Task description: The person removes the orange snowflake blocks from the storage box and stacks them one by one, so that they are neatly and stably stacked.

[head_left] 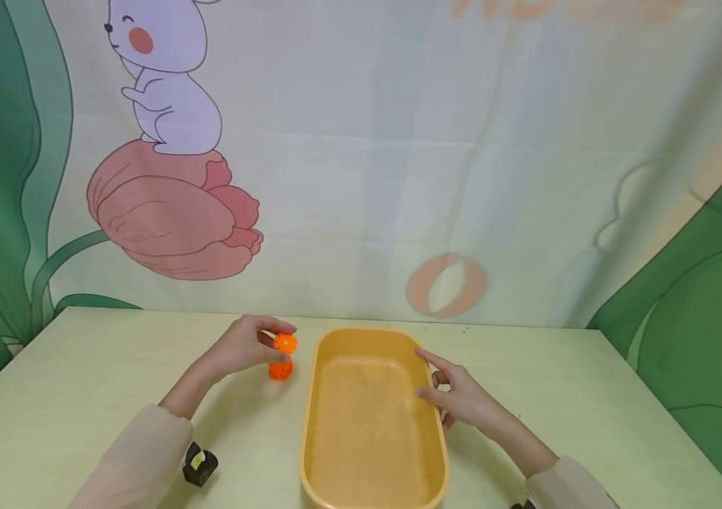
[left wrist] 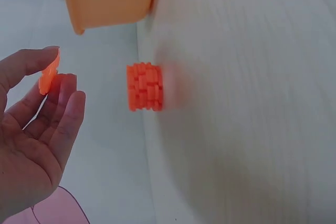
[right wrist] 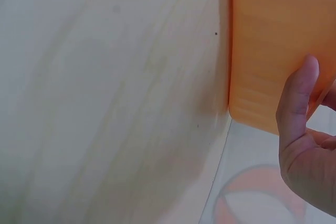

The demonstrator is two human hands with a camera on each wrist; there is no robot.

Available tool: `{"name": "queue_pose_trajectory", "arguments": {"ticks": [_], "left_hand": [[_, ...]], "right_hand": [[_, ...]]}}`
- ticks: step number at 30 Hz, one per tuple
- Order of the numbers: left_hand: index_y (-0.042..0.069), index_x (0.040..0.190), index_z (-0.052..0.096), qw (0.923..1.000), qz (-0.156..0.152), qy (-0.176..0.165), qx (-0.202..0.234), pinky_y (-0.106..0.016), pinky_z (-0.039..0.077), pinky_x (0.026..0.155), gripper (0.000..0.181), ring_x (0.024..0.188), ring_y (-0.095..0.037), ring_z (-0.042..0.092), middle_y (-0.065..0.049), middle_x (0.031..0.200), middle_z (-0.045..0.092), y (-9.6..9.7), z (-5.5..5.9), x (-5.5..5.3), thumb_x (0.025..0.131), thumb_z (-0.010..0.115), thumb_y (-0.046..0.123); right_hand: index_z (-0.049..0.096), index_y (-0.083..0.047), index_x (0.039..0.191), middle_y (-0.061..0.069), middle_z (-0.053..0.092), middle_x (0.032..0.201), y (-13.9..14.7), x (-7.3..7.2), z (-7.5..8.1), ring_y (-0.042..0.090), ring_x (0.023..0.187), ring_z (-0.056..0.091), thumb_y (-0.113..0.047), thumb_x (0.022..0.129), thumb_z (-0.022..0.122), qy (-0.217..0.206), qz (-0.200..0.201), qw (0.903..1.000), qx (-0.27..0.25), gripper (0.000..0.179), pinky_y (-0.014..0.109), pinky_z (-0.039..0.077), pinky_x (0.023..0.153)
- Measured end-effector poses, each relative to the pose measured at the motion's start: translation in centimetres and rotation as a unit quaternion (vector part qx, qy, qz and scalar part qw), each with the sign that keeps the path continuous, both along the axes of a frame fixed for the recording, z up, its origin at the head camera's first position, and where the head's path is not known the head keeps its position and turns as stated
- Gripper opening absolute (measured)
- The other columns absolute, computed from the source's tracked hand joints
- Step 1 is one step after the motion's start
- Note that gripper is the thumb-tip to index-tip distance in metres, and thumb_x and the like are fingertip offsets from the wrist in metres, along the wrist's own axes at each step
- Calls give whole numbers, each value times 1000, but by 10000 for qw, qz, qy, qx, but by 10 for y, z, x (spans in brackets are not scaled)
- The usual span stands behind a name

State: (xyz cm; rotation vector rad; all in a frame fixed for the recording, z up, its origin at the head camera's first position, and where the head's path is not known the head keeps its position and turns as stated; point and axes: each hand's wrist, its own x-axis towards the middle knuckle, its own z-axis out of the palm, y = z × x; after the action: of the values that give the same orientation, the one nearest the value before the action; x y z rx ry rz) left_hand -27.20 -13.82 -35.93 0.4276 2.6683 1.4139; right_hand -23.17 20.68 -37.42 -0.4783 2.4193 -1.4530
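My left hand point(head_left: 252, 346) pinches an orange notched disc point(head_left: 286, 343) with a round flower-like outline, between thumb and fingertips. Seen edge-on in the left wrist view, that disc point(left wrist: 49, 77) is thin. Right below it in the head view, a short stack of similar orange discs point(head_left: 281, 370) stands on the table, left of a yellow rectangular bin point(head_left: 311, 417). At the bin's right side, my right hand point(head_left: 462, 396) grips the rim, with some fingers against the outer wall point(right wrist: 262, 72). The bin's inside shows bare in the head view.
The pale table point(head_left: 590, 403) reaches back to a hanging cloth point(head_left: 361, 212) printed with a rabbit, flowers and leaves. Black wrist-worn devices show near both sleeves, the left one point(head_left: 199, 464) more fully.
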Motion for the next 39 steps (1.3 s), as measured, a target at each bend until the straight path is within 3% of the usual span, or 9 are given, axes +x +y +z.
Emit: {"name": "queue_pose_trajectory", "arguments": {"ticks": [11,20,33,39], "left_hand": [[-2,108,62,9992,-28,125,-377,-32,45,77,39,85,-20,53,-7,96,62,-2,-10,-11,71,74,8],[-2,108,62,9970,19,-131,-761,-41,43,90,35,96,-26,54,-10,103,62,0,-21,-19,75,70,4],[-1,104,63,9957,-31,-302,-876,-39,45,87,34,93,-24,55,-9,101,61,0,-28,-20,71,73,2],[-3,104,62,9958,-101,-325,-849,-36,47,84,36,91,-22,57,-8,98,62,0,-29,-21,71,73,0]], "right_hand": [[25,-5,143,5,42,73,2,0,-2,13,48,52,-11,88,58,-37,28,10000,71,65,38,50,44],[24,-4,143,5,41,73,2,-1,-2,14,47,52,-13,88,58,-49,76,10000,-25,66,37,49,42],[23,-4,143,5,41,73,2,-1,-2,15,48,52,-13,88,59,-33,128,9999,-21,66,43,50,44],[23,-3,143,5,41,73,1,-1,0,15,50,53,-13,88,59,-9,134,9999,4,66,40,50,43]]}}
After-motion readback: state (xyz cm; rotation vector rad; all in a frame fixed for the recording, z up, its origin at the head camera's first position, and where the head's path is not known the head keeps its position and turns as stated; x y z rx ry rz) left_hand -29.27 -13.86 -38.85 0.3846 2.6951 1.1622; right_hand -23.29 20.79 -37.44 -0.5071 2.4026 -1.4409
